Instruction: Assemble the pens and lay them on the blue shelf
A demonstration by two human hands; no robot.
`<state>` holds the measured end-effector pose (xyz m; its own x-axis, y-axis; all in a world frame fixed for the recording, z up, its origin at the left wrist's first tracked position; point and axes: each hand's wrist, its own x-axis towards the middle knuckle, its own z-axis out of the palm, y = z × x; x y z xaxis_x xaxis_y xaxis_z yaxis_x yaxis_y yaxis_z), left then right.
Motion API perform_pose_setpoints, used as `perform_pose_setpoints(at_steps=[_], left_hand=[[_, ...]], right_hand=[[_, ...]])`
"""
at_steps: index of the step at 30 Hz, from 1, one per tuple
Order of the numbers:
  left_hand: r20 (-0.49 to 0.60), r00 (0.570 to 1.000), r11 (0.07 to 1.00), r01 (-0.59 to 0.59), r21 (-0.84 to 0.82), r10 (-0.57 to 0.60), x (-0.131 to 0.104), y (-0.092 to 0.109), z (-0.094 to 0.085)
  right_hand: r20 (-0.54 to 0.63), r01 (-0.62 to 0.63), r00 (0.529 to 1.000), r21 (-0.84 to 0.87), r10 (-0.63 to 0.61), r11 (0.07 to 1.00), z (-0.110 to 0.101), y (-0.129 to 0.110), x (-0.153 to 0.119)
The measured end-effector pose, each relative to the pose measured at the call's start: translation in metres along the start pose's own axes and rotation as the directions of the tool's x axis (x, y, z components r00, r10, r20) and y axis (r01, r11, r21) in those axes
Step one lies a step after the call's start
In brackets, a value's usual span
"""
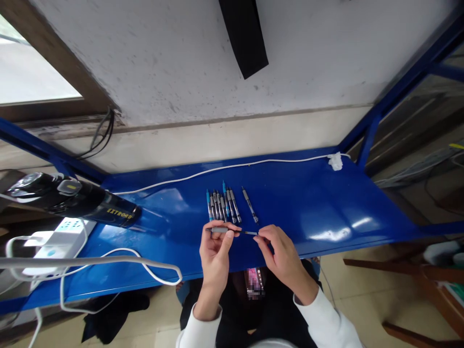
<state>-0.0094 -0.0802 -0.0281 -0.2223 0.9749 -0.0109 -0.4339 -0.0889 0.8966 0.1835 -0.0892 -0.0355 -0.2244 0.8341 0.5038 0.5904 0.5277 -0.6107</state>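
Observation:
Over the front edge of the blue table, my left hand (216, 249) is closed around the grey barrel part of a pen (218, 230). A thin ink refill (249, 233) reaches from the barrel's end toward the right. My right hand (277, 246) pinches the far tip of that refill between thumb and forefinger. Just beyond my hands lies a row of several pens (222, 203), grey and blue, side by side. One more grey pen (250, 204) lies apart to the right of the row.
A black bottle (90, 200) and a white power strip (60, 241) stand at the left, with a white cable (145, 261) looping over the blue table (308, 193). Crumpled tissue (335, 161) lies at the back right. A phone (255, 282) shows below the table edge.

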Motion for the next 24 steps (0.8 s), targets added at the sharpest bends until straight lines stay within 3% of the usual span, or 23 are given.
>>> perform_pose_setpoints(at_steps=[7, 15, 24], left_hand=[[0.016, 0.999, 0.996, -0.044, 0.077, 0.042, -0.004, -0.004, -0.002], [0.165, 0.986, 0.984, -0.046, 0.171, 0.017, -0.004, 0.003, -0.002], [0.245, 0.964, 0.965, 0.034, 0.259, -0.099, -0.003, 0.013, 0.005]], right_hand=[[0.0, -0.049, 0.999, -0.011, 0.049, 0.999, -0.001, -0.001, 0.003], [0.025, 0.012, 1.0, -0.059, -0.01, 0.998, 0.0, 0.0, 0.001], [0.086, 0.018, 0.996, 0.006, -0.018, 1.0, -0.002, -0.001, 0.002]])
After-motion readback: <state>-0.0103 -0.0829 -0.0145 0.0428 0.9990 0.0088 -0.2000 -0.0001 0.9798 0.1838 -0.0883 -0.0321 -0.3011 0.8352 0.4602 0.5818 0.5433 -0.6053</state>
